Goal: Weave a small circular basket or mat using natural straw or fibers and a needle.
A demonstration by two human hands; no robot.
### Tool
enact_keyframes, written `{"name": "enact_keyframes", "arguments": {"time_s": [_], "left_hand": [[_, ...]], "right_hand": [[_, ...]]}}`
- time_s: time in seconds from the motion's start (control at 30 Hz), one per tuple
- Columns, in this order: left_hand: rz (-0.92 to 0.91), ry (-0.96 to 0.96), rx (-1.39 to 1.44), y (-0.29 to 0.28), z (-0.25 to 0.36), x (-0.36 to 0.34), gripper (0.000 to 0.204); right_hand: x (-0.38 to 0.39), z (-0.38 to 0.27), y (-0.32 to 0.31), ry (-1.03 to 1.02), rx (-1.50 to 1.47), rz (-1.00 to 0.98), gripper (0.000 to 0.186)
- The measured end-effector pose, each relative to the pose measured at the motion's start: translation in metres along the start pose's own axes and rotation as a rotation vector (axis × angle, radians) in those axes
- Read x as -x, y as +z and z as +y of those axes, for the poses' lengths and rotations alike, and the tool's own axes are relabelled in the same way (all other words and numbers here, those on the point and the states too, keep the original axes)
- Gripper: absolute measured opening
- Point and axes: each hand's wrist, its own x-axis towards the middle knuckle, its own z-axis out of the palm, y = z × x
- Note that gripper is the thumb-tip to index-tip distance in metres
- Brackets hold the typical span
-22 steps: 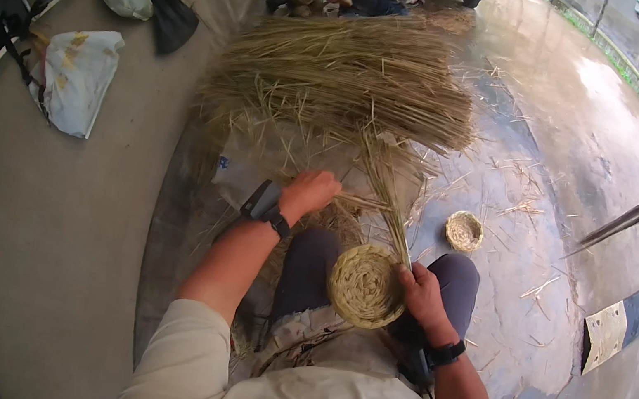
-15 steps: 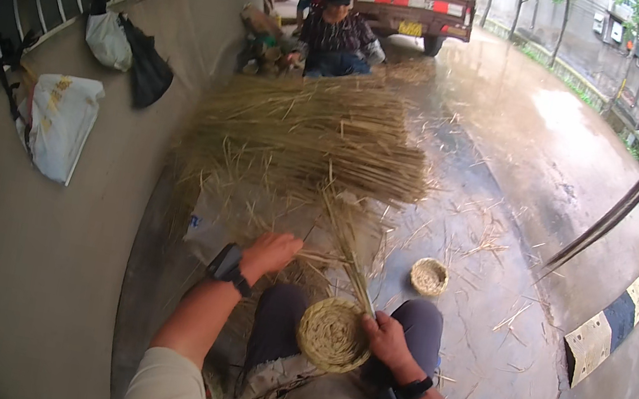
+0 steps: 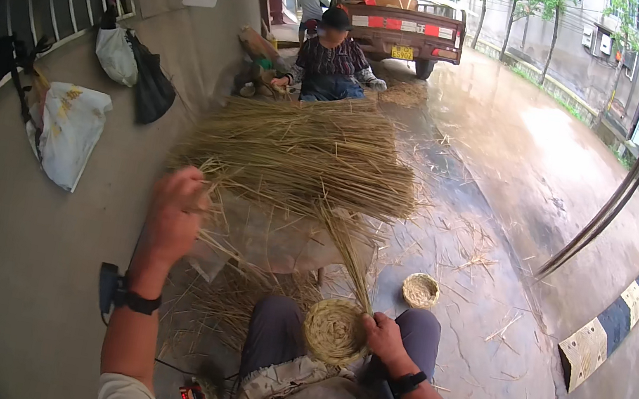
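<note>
A round woven straw basket [image 3: 335, 331] rests at my lap between my knees. My right hand [image 3: 388, 339] is closed at its right rim, gripping a bundle of long straw stems [image 3: 345, 247] that runs up and forward from the rim. Raised at the left, my left hand [image 3: 177, 213] is beside the left end of a large straw pile [image 3: 310, 152]. Motion smears its fingers, and loose stems show close by; whether it holds any of them I cannot make out.
A smaller woven basket [image 3: 420, 291] sits on the ground beyond my right knee. Another person [image 3: 329, 59] sits behind the pile. Bags [image 3: 73, 131] hang along the left wall. A cart [image 3: 401, 29] stands at the back, and a striped speed bump [image 3: 613, 325] lies far right.
My left hand has moved left and forward, from in front of my knees to the pile's left end. The right hand still grips the stems at the basket rim.
</note>
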Motion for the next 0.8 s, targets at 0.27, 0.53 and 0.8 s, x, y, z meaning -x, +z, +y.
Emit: {"name": "enact_keyframes", "arguments": {"time_s": [0.27,0.53,0.8], "left_hand": [[0.585,-0.254,0.26,-0.135,-0.009,-0.014,0.03],[0.762,-0.443,0.259,-0.198,0.005,0.011,0.028],[0.02,-0.238,0.023,-0.142,0.077,0.035,0.046]], "right_hand": [[-0.003,0.007,0.006,-0.083,0.04,0.039,0.044],[-0.002,0.004,0.009,-0.146,0.044,0.068,0.046],[0.006,-0.009,0.001,-0.254,0.087,0.136,0.044]]}}
